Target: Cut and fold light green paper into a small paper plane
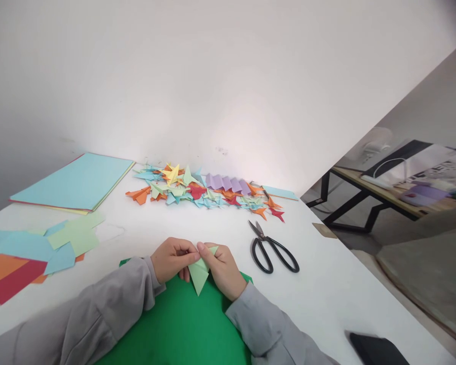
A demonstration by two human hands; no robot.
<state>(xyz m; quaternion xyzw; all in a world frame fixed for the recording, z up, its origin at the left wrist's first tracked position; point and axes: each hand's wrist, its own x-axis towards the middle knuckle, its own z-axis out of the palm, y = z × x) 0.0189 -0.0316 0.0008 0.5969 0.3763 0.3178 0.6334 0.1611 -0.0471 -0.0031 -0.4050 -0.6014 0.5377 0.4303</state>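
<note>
Between my two hands is a light green folded paper [199,276], its pointed end hanging down. My left hand [173,258] pinches its upper left side, thumb against curled fingers. On the other side my right hand [224,268] grips the paper, with the thumb pressed on top near the left thumb. The fingers hide the paper's upper folds in part. Both hands are just above a green sheet [186,324] at the table's front. Black-handled scissors [268,246] lie to the right of my right hand, blades slightly apart and pointing away.
Many folded paper figures [195,191] and a purple pleated strip [228,183] lie along the wall. Large coloured sheets [76,180] are stacked at back left, loose paper pieces [30,253] nearer. A black flat object [376,350] lies front right; a second table [380,192] stands beyond.
</note>
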